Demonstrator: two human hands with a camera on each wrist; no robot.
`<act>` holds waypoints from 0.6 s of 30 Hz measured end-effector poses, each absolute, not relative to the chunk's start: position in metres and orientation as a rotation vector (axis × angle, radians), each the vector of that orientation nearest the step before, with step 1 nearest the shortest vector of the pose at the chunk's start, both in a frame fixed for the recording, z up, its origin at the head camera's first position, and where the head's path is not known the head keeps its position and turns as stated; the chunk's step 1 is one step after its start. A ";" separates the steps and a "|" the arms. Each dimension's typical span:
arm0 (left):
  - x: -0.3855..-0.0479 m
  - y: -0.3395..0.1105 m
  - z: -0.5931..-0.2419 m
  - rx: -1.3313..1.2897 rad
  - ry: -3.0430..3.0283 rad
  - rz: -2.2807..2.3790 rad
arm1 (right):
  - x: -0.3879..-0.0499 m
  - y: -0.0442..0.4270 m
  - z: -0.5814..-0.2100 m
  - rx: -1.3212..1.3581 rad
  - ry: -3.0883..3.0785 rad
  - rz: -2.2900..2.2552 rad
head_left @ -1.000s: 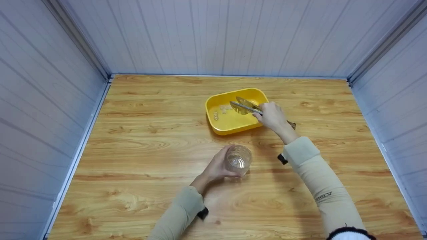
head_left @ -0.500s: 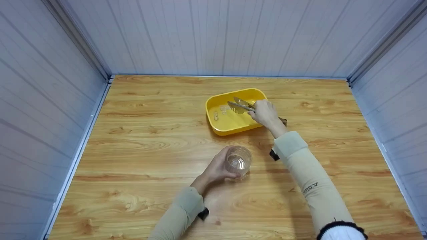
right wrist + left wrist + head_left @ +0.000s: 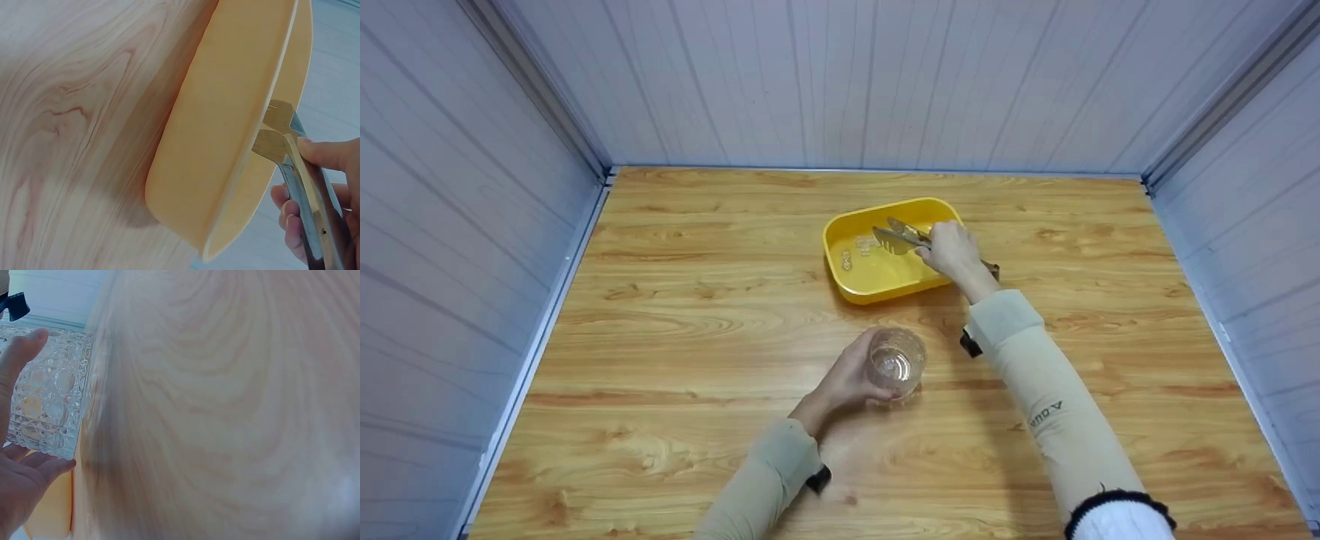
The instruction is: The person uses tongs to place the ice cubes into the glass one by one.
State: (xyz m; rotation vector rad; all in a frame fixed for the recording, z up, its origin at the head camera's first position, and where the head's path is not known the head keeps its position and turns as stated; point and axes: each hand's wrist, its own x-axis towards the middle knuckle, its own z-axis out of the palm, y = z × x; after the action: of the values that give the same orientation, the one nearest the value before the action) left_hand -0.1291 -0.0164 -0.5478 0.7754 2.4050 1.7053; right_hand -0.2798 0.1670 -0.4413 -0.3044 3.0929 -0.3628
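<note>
My left hand (image 3: 849, 373) holds a clear patterned glass (image 3: 897, 361) on the wooden table, thumb on one side and fingers on the other; the left wrist view shows the cut pattern of the glass (image 3: 53, 388). Over the yellow basin (image 3: 885, 287) my right hand (image 3: 956, 253) grips metal tongs (image 3: 312, 194), whose two arms stand apart and whose heads reach inside the rim. Several clear pieces (image 3: 866, 244) lie on the basin floor at its left side, left of the tong heads. Whether the heads touch anything is hidden in the right wrist view.
The wooden table (image 3: 697, 315) is bounded by a pale panelled wall (image 3: 832, 82) at the back and by walls on the left (image 3: 457, 247) and right (image 3: 1245, 187). The glass stands in front of the basin, nearer to me.
My right hand has shifted slightly left and away from me with the tongs, further over the basin. My left hand and the glass have stayed in place.
</note>
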 end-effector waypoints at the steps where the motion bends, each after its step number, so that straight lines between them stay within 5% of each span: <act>1: -0.129 -0.016 -0.548 0.773 2.401 1.708 | -0.280 0.166 -0.442 -0.301 3.095 -0.352; 18: -0.130 -0.018 -0.549 0.793 2.431 1.675 | -0.285 0.159 -0.451 -0.236 3.074 -0.351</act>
State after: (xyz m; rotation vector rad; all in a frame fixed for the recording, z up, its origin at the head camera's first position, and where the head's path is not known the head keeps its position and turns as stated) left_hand -0.1299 -0.0180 -0.5487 0.7930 2.4307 1.6751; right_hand -0.2848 0.1590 -0.4512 -0.2364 3.0740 -0.3506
